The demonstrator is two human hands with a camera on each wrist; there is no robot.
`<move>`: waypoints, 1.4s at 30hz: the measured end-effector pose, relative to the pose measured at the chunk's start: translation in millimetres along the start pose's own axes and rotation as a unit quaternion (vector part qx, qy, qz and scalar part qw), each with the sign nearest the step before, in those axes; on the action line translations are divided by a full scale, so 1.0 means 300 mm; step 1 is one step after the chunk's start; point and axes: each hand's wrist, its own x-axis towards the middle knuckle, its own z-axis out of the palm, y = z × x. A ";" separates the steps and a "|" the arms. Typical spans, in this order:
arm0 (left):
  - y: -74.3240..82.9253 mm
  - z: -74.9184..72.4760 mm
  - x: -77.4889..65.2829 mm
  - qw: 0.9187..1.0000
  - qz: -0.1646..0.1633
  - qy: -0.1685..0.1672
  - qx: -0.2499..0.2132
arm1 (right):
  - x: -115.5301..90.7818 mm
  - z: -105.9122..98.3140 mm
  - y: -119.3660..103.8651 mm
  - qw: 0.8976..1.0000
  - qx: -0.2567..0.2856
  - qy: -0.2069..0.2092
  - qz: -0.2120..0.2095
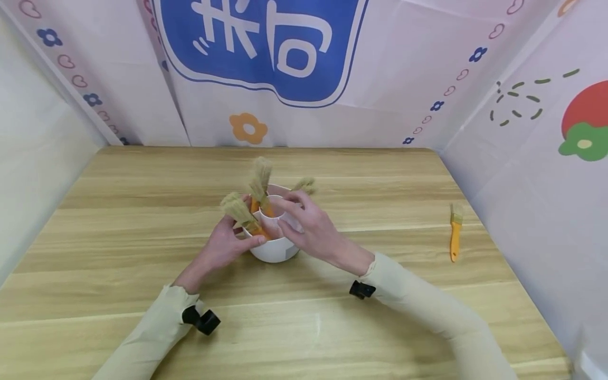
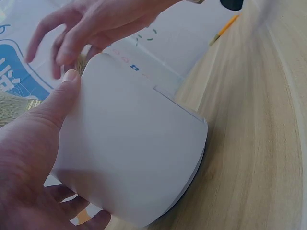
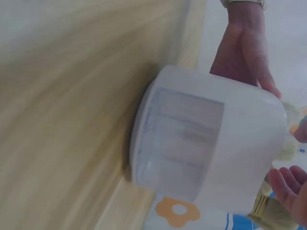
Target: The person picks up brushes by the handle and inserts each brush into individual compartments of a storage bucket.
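A white round container (image 1: 273,253) with inner compartments stands at the middle of the table. Several paintbrushes stand in it bristles up, among them one (image 1: 239,210) leaning left and another (image 1: 261,177) near the back. Bristles of a further brush (image 1: 304,184) show behind the right hand. My left hand (image 1: 227,244) grips the container's left side, thumb at the front rim and fingers curled round the wall. Above the right side of the opening hovers my right hand (image 1: 311,224), fingers loosely bent; in the left wrist view that hand (image 2: 103,26) appears to hold nothing.
One paintbrush with an orange handle (image 1: 455,240) lies apart on the wooden table (image 1: 370,338), near its right edge. Printed cloth walls (image 1: 394,68) stand behind and at both sides. A see-through panel (image 3: 182,139) is set in the container's wall.
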 end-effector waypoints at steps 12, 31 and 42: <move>0.001 0.002 0.005 1.000 -0.005 0.007 0.017 | -0.178 -0.129 0.146 0.998 -0.006 0.018 0.067; -0.005 -0.003 0.011 1.000 -0.004 -0.002 0.029 | -0.367 -0.270 0.338 0.929 -0.152 -0.123 0.315; 0.004 -0.009 0.009 1.000 -0.010 -0.005 0.029 | -0.443 -0.392 0.435 0.828 -0.213 -0.207 0.476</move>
